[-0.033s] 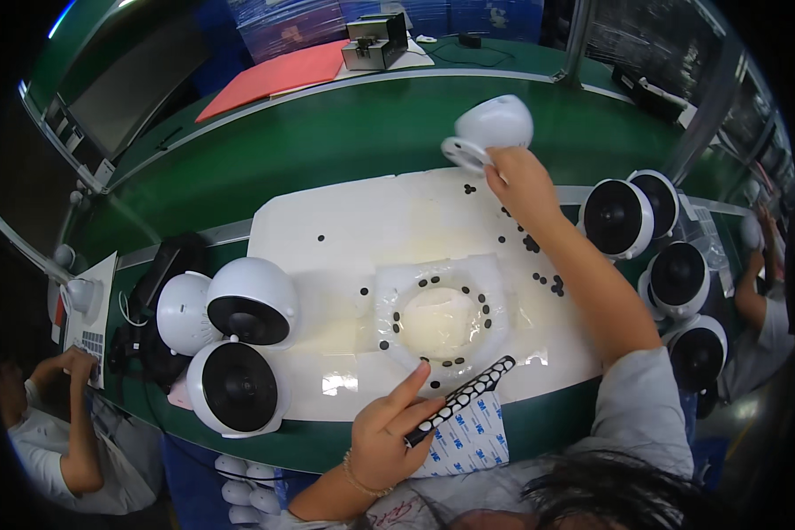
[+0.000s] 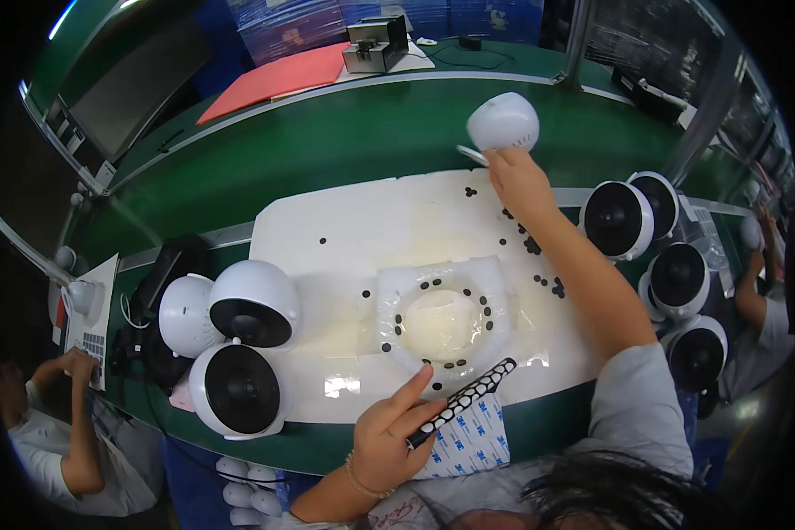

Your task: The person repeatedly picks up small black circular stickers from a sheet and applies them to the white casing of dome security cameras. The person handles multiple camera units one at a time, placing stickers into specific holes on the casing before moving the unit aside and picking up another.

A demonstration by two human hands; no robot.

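Note:
My left hand (image 2: 393,428) grips a curled sheet of adhesive pads (image 2: 462,439). The sheet has a printed white and blue backing, and its rolled edge is black with round white holes. My index finger stretches past that edge, close to small black round pads (image 2: 437,386) on the mat. Farther off, my right arm reaches to a white rounded camera-like device (image 2: 503,122). My right hand (image 2: 519,181) is closed on its thin white disc-shaped base (image 2: 473,155), seen nearly edge-on. Some of the fingers are hidden behind the hand.
A clear ring-shaped foam piece (image 2: 389,305) dotted with black pads lies on the white mat (image 2: 309,212). Similar white devices with black faces stand left (image 2: 241,389) and right (image 2: 614,219). A metal box (image 2: 375,46) sits at the back. Other people work at both sides.
The white device has shifted slightly right and up, and its base has turned from face-visible to nearly edge-on. My left hand has barely moved.

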